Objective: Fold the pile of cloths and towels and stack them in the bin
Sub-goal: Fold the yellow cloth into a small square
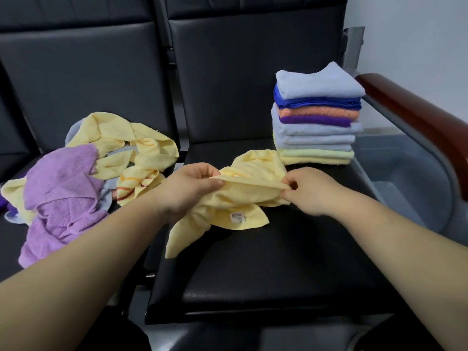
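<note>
Left hand (188, 190) and right hand (310, 191) pinching crumpled pale-yellow towel (243, 198), white barcode label (236, 217) showing

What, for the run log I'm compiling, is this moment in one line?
yellow towel: held over seat; left hand: pinches edge; right hand: pinches edge; folded stack: seat's right; unfolded pile: left

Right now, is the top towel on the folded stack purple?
No: the top towel on the folded stack is pale blue; the purple towel sits lower down.
</note>
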